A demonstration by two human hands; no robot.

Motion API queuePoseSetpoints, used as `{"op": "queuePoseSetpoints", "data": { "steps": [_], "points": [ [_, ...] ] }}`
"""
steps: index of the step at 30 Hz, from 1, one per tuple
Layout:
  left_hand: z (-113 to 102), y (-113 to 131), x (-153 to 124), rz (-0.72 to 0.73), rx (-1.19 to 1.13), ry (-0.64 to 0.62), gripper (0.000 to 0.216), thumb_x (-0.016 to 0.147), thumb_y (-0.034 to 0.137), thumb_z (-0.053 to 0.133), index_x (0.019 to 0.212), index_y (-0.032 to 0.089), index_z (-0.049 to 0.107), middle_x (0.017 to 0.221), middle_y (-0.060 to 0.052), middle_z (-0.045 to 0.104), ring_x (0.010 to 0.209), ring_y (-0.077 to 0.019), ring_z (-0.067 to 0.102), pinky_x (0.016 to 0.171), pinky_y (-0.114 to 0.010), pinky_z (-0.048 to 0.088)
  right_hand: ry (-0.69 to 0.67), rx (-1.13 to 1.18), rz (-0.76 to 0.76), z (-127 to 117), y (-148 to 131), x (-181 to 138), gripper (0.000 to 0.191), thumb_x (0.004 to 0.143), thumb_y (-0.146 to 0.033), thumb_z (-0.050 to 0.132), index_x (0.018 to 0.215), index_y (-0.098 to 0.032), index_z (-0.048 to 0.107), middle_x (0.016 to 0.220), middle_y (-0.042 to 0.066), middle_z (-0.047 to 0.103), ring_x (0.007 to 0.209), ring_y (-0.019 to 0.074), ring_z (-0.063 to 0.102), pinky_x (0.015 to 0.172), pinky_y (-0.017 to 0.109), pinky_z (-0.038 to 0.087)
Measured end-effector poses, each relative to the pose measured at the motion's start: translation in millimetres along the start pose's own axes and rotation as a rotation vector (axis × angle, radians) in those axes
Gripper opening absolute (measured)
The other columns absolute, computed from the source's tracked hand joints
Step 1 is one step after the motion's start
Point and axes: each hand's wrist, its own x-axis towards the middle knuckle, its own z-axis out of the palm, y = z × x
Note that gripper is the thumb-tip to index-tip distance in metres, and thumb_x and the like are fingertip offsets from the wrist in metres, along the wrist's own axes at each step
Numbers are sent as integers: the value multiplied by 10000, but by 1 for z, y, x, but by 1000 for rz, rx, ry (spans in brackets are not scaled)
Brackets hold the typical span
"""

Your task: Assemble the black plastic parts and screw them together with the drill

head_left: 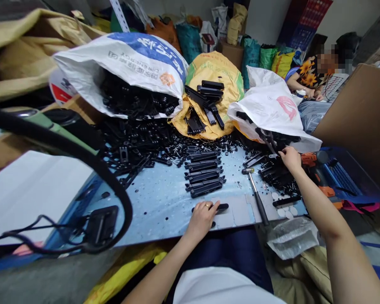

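Note:
My left hand (pixel 200 219), with a ring on one finger, is closed over a long black plastic bar (pixel 222 207) at the table's near edge. Over on the right, my right hand (pixel 291 159) pinches the end of a thin flat strip (pixel 271 146) at the mouth of a white sack (pixel 269 101). Dark parts spill from that sack. Ahead of my left hand, several black assembled bars (pixel 205 175) lie in a neat stack of rows. A hammer (pixel 256 196) rests between my hands, its head pointing away from me.
Loose black parts and screws (pixel 139 141) cover the far table, below a large white sack (pixel 123 71) and a yellow sack (pixel 213 67). A cordless drill (pixel 319 169) sits by a blue bin (pixel 361 185) at right. A black hose (pixel 114 181) arches at left. Another person sits far right.

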Motion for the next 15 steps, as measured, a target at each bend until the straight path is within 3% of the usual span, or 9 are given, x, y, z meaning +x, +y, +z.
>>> {"op": "queuePoseSetpoints", "data": {
  "steps": [3, 5, 7, 9, 11, 13, 15],
  "points": [
    [-4, 7, 4, -108, -133, 14, 290, 870, 246, 474, 1135, 209, 586, 921, -97, 619, 876, -223, 569, 761, -373, 461, 186, 186, -30, -17, 23, -42, 240, 834, -260, 409, 896, -174, 625, 1035, 140, 614, 1043, 261, 553, 899, 409, 442],
    [-9, 14, 10, -208, -341, 73, 343, 854, 334, 509, 1168, 205, 559, 986, -102, 617, 962, -241, 560, 831, -412, 453, 287, 360, -47, -26, 24, -77, 279, 857, -325, 380, 934, -195, 614, 1050, 129, 613, 1028, 251, 566, 902, 423, 453],
    [-15, 23, 21, -332, -658, 127, 437, 841, 411, 514, 1225, 202, 506, 1035, -99, 610, 968, -225, 577, 844, -402, 463, 246, 592, -86, -28, 15, -119, 311, 858, -416, 384, 964, -228, 608, 1070, 105, 610, 929, 232, 612, 829, 415, 504],
    [-22, 33, 32, -482, -1029, 152, 508, 840, 456, 489, 1275, 198, 444, 1053, -91, 605, 885, -191, 621, 780, -362, 496, 49, 822, -168, -24, -2, -161, 313, 844, -467, 412, 945, -255, 618, 1037, 80, 629, 818, 209, 641, 752, 396, 538],
    [-29, 41, 42, -632, -1314, 173, 527, 813, 474, 509, 1242, 171, 465, 991, -79, 621, 768, -167, 646, 695, -323, 513, -238, 953, -305, -12, -20, -196, 318, 827, -484, 451, 985, -268, 623, 995, 62, 649, 792, 199, 649, 735, 382, 544],
    [-33, 47, 45, -731, -1403, 212, 475, 749, 464, 584, 1091, 136, 561, 844, -51, 638, 688, -159, 642, 654, -303, 509, -494, 954, -407, 5, -37, -216, 410, 800, -482, 509, 1148, -272, 565, 997, 55, 655, 862, 203, 643, 797, 384, 523],
    [-37, 51, 43, -746, -1319, 257, 377, 689, 425, 646, 917, 127, 613, 716, -22, 627, 645, -152, 627, 654, -289, 501, -651, 895, -395, 25, -46, -219, 554, 793, -483, 526, 1290, -251, 449, 1043, 67, 644, 916, 202, 631, 856, 390, 492]
  ]
}}
